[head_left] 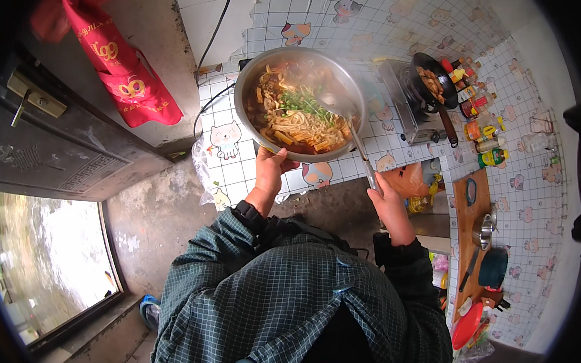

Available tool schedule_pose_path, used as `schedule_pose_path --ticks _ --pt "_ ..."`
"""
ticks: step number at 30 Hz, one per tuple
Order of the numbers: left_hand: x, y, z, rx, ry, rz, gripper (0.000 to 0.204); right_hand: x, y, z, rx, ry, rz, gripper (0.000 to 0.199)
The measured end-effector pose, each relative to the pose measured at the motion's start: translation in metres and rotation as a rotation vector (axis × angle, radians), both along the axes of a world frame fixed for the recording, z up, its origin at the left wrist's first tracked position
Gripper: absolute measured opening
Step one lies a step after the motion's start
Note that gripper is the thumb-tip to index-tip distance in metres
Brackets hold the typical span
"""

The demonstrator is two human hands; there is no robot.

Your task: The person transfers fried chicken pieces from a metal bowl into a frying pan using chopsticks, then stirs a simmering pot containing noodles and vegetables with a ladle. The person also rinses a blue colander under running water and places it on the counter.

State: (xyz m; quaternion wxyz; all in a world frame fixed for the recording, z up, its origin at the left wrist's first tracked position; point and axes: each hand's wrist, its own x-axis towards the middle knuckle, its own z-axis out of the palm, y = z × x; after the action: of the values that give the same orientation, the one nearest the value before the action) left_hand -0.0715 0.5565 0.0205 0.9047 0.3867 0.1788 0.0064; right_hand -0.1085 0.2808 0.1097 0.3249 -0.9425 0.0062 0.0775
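A large steel bowl [251, 86] full of noodles [304, 122] in dark broth with green herbs is held up over the tiled counter [231, 161]. My left hand [269, 171] grips the bowl's near rim from below. My right hand [385, 200] is closed on the handle of a metal ladle [347, 117], whose scoop rests inside the bowl at its right side. Both forearms, in a dark checked jacket, rise from the lower edge.
A portable gas stove [409, 105] with a black pan [436, 79] of food stands to the right. Seasoning bottles [479, 118] line the wall. A wooden board [469, 238] carries a knife and a small metal cup. A red bag [127, 72] hangs at left by a metal door [55, 146].
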Motion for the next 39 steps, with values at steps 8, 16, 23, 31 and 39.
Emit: schedule_pose_path --ticks 8,16,23,31,39 --pt "0.003 0.013 -0.005 0.011 -0.003 -0.056 0.026 0.012 0.015 0.01 0.15 0.107 -0.059 0.05" --pt "0.003 0.017 -0.008 0.044 0.007 -0.054 0.03 0.043 0.053 -0.01 0.034 0.108 0.015 0.05" --pt "0.002 0.018 -0.009 0.021 -0.008 -0.05 0.031 0.054 0.071 -0.036 -0.044 -0.001 0.072 0.036" --pt "0.002 0.018 -0.005 0.031 -0.019 -0.057 0.028 0.058 0.088 -0.014 -0.129 -0.053 0.195 0.03" --pt "0.004 0.018 -0.008 0.036 -0.025 -0.048 0.027 0.061 0.086 -0.012 -0.246 -0.057 0.254 0.027"
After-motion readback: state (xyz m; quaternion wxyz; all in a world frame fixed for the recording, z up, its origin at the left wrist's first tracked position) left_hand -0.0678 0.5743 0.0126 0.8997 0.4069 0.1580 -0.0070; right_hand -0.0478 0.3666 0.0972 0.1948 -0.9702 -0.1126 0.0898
